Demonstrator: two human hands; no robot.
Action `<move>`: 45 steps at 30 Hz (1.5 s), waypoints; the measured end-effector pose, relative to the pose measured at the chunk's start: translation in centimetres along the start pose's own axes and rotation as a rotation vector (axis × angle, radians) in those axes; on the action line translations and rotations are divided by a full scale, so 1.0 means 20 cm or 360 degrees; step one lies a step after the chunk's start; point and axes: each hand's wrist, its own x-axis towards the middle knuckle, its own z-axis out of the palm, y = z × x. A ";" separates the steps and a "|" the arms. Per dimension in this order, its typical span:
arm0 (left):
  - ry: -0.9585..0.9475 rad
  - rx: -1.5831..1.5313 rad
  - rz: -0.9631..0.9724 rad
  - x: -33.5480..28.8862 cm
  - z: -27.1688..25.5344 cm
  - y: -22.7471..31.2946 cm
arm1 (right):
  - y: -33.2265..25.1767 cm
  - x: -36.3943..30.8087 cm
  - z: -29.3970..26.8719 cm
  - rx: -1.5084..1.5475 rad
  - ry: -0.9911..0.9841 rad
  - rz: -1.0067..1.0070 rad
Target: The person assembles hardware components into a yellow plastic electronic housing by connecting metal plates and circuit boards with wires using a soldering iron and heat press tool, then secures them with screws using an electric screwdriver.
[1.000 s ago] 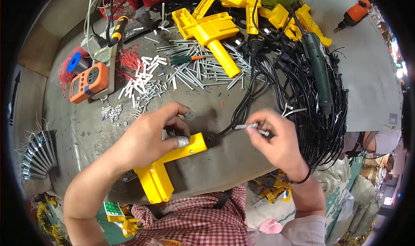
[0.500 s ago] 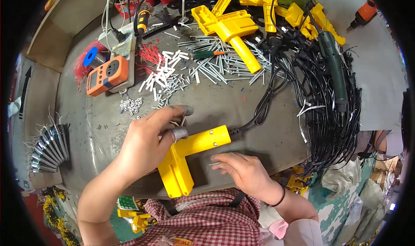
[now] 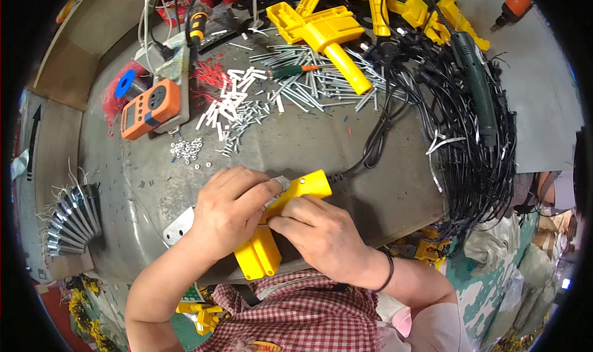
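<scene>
My left hand [image 3: 231,210] is closed around a yellow plastic tool housing [image 3: 258,256], thumb and fingers on its middle; grey covers wrap some fingertips. The housing's handle [image 3: 312,185] points to the right, with a black cord [image 3: 364,164] running out of its end. My right hand [image 3: 321,237] is pinched against the near side of the housing, just below the handle. A thin metal screw is at its fingertips, mostly hidden by the fingers. Beside my left wrist, a pale metal plate with holes [image 3: 178,227] shows from under the hand.
Screws [image 3: 238,129], long bolts [image 3: 302,92], white tubes [image 3: 231,105] and nuts [image 3: 186,149] lie beyond my hands. An orange meter [image 3: 151,109] stands left. A green power screwdriver [image 3: 472,83] hangs over black cords [image 3: 472,185] at right. Yellow housings [image 3: 327,30] lie at the back.
My right hand has moved left and up, bringing the screw from open air to the housing. My left hand has shifted slightly down and right, settling over the housing; the metal plate now shows.
</scene>
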 end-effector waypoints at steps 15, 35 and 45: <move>-0.0420 0.0054 -0.0387 0.03 -0.02 0.18 | 0.73 -0.21 -1.06 -0.1699 0.0727 0.0763; -0.0622 -0.0180 -0.0409 0.05 0.05 0.10 | 0.24 0.00 -0.39 0.1096 -0.0241 0.0332; -0.0593 -0.0267 -0.0332 0.03 0.06 0.07 | 0.21 0.33 -0.38 0.1932 -0.0778 0.0348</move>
